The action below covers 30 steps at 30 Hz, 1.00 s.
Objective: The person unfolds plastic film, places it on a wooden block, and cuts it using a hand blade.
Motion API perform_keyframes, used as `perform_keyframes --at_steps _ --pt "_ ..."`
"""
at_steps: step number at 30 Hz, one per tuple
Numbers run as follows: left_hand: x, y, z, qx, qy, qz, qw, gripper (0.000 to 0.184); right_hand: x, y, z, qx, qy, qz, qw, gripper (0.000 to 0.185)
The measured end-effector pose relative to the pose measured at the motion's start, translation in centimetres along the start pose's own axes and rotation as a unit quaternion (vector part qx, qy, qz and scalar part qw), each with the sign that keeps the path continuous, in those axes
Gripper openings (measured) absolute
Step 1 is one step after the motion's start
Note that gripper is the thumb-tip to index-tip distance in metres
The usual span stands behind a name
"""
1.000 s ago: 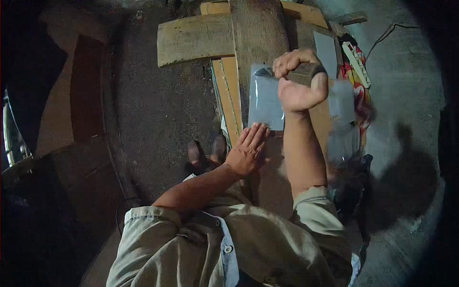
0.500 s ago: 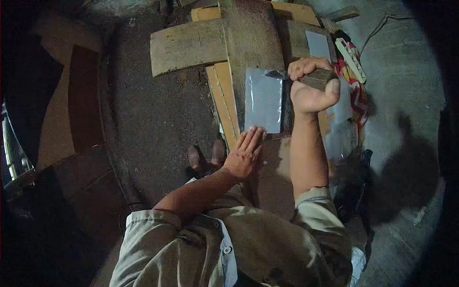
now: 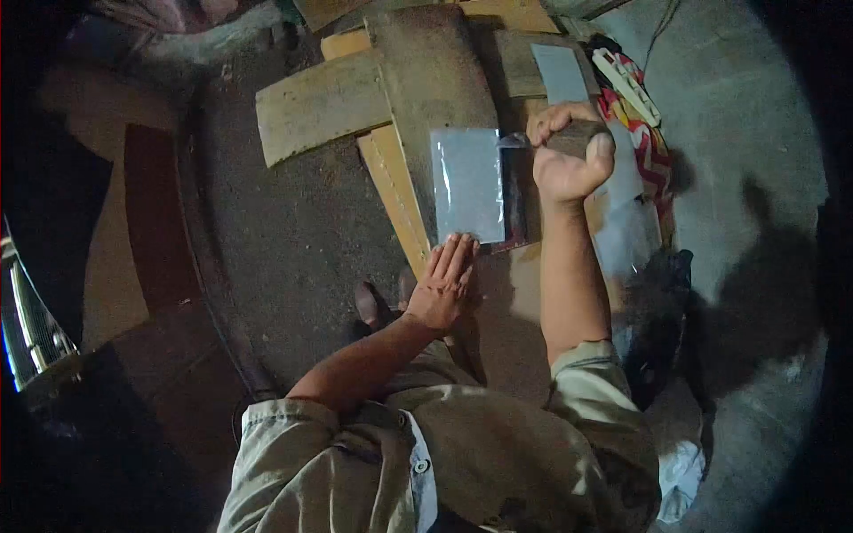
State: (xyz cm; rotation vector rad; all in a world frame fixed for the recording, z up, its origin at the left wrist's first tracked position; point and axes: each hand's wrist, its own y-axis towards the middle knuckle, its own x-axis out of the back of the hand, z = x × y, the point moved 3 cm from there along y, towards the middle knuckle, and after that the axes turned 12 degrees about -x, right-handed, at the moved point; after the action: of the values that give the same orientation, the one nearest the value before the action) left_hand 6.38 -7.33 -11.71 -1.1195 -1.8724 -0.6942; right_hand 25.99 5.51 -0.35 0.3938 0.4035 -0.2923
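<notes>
A pale rectangular sheet with a shiny, clear plastic-like surface lies on a worn board. My left hand is flat, fingers stretched out, with the fingertips on the sheet's near edge. To the right of the sheet, my right hand is closed around the thick wooden handle of a tool. A short, flat metal-looking blade points left from that fist, its tip at the sheet's upper right edge. Whether the blade touches the sheet, I cannot tell.
A curved board sticks out to the left, over yellowish strips. Farther right are another pale sheet, a white power strip and a red patterned cloth. Clear plastic lies beyond my right forearm.
The blade has shifted right, from over the sheet's upper right corner to its edge. My left hand stays on the near edge. The whole view has turned slightly.
</notes>
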Motion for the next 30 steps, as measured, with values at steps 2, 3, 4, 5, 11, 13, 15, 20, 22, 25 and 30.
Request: perform_keyframes --at_steps 2,3,4,5,11,13,15,20,22,25,30 --pt "0.7 -0.3 -0.3 0.005 0.009 0.020 1.000 0.078 0.4 -1.2 1.6 0.008 0.008 -0.028 1.000 0.054" --pt "1.3 -0.2 -0.6 0.014 -0.042 -0.001 0.999 0.065 0.5 -1.8 2.5 0.011 0.019 -0.047 0.999 0.052" --pt "1.4 -0.5 -0.6 0.011 -0.040 0.003 0.999 0.065 0.5 -2.5 3.5 0.014 0.021 -0.051 0.998 0.052" --pt "1.3 -0.9 -0.3 0.007 -0.033 0.013 0.999 0.064 0.6 -3.3 4.3 -0.029 -0.068 -0.109 0.991 0.050" --pt "1.7 -4.2 0.2 0.029 0.003 0.038 0.999 0.078 5.0 -11.8 3.6 -0.281 -0.322 -0.262 0.865 0.044" --pt "1.9 -4.7 0.3 0.032 0.011 0.054 0.998 0.078 5.5 -14.4 3.1 -0.322 -0.391 -0.260 0.822 0.050" --pt "1.6 -4.9 0.9 0.036 0.021 0.052 0.998 0.081 6.7 -16.8 1.6 -0.319 -0.477 -0.246 0.781 0.057" --pt "1.7 -3.7 1.6 0.030 0.090 0.045 0.995 0.086 6.9 -19.7 -0.5 -0.336 -0.503 -0.259 0.753 0.058" --pt "2.0 -3.2 1.8 0.035 0.081 0.060 0.994 0.083 9.6 -21.4 -3.9 -0.366 -0.484 -0.237 0.758 0.054" --pt "2.9 -3.0 1.2 0.028 0.070 0.075 0.994 0.081 10.4 -21.5 -4.7 -0.302 -0.537 -0.233 0.753 0.046" --pt "2.6 -3.4 1.6 0.005 0.066 0.069 0.995 0.085 8.8 -20.8 -2.5 -0.341 -0.485 -0.267 0.760 0.047"
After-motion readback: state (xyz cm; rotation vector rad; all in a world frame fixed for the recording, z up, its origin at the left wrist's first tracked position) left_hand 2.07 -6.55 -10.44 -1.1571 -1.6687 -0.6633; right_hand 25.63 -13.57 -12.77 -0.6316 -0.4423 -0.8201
